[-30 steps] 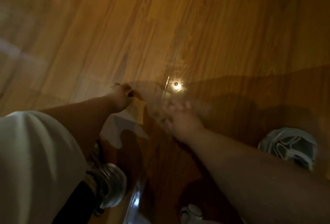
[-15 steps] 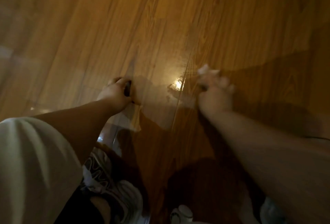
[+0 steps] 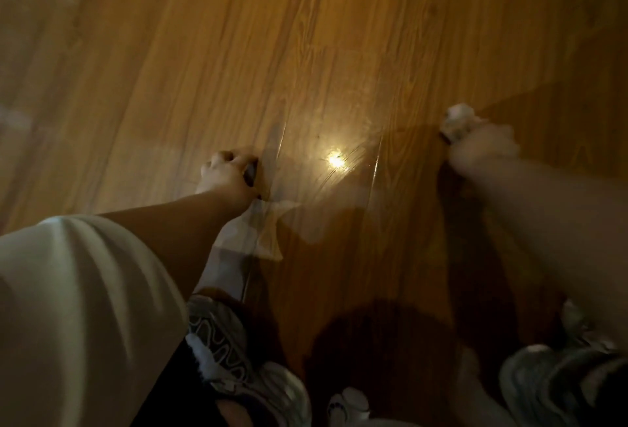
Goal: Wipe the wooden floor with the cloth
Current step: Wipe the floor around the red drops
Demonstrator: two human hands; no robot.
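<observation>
The wooden floor [image 3: 306,52] fills the view, glossy, with a bright lamp reflection [image 3: 335,161] near the middle. My right hand [image 3: 479,149], blurred by motion, grips a bunched white cloth [image 3: 457,120] down at the floor on the right; the cloth sticks out beyond my fingers. My left hand [image 3: 227,173] rests on the floor left of the reflection, its fingers curled under, with nothing visible in it. A pale streaky sheen [image 3: 306,216] lies on the boards between my two hands.
My two grey-and-white shoes stand on the boards at the bottom, the left shoe [image 3: 238,352] and the right shoe [image 3: 543,382]. A small white rounded object [image 3: 350,403] sits between them. My white sleeve [image 3: 68,307] covers the lower left.
My right hand has swept the cloth across the floor from near the reflection out to the right. My left hand has stayed planted in the same spot.
</observation>
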